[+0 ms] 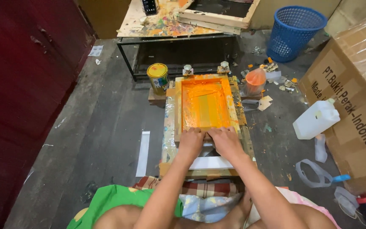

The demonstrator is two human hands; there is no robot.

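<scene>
A wooden screen-printing frame (pixel 178 106) smeared with orange ink lies on a paint-stained board (pixel 168 140) on the floor. Both my hands rest side by side on the frame's near edge. My left hand (pixel 191 141) and my right hand (pixel 224 141) press down with fingers curled; whatever lies under them is hidden. A white sheet (pixel 210 163) sticks out from under the frame, just below my wrists.
A yellow-lidded tin (pixel 158 77) stands at the frame's far left, an orange-stained cup (pixel 255 81) at its far right. A white jug (pixel 316 119) and a big cardboard box (pixel 356 101) lie right. A blue basket (pixel 295 32) and low paint-spattered table (pixel 166 21) sit behind.
</scene>
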